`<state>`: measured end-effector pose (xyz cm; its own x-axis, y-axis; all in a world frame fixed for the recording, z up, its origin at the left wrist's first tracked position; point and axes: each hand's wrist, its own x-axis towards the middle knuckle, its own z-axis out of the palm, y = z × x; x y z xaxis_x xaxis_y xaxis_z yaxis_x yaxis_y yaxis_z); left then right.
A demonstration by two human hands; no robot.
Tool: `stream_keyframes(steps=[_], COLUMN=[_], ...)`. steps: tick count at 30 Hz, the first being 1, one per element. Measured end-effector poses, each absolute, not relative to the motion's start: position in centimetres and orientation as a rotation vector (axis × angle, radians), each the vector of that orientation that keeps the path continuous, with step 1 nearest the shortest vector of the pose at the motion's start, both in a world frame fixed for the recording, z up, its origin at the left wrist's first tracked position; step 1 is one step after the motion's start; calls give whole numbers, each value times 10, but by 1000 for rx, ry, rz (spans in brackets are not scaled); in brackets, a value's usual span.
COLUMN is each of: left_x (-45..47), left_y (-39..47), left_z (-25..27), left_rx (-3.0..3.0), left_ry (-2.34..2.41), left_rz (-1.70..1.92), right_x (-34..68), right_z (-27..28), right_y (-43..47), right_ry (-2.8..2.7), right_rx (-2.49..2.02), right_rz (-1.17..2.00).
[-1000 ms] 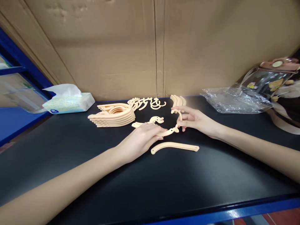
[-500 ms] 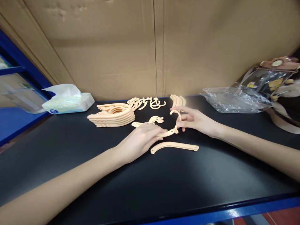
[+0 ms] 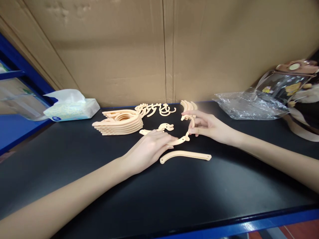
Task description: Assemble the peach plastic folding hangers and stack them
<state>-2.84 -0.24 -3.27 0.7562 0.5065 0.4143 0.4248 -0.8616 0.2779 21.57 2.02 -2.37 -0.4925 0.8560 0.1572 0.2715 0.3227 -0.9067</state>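
Under the fingers of my left hand (image 3: 151, 149) is a curved cream plastic hanger arm (image 3: 177, 142), pressed near the table and mostly covered by the hand. My right hand (image 3: 208, 127) pinches a cream hanger hook (image 3: 193, 123) between thumb and fingers; the hook's lower end meets the tip of that arm. A loose hanger arm (image 3: 185, 154) lies on the table just in front of the hands. Behind my left hand rests another small cream piece (image 3: 166, 126) with a forked end and holes, its other end partly behind the hand.
A stack of cream hanger parts (image 3: 118, 124) stands at the back left, beside several loose hooks (image 3: 154, 108). More curved arms (image 3: 188, 105) lie behind my right hand. Around the edges are a tissue pack (image 3: 71, 108), a clear plastic bag (image 3: 251, 106) and a bottle (image 3: 286, 83). Cardboard (image 3: 119, 53) backs the table.
My right hand has turned slightly, tilting the hook a little to the right at its top. My left hand has stayed in place.
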Motion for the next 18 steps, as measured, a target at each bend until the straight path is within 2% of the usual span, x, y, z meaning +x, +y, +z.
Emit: stream_keyframes(steps=[18], left_x=[-28], left_y=[-4], left_z=[-32], left_rx=[2866], left_ry=[774], left_rz=[736], right_x=[214], right_z=[-24], right_y=[16], right_ry=[-1940], right_rx=[-1021], right_rz=[1073])
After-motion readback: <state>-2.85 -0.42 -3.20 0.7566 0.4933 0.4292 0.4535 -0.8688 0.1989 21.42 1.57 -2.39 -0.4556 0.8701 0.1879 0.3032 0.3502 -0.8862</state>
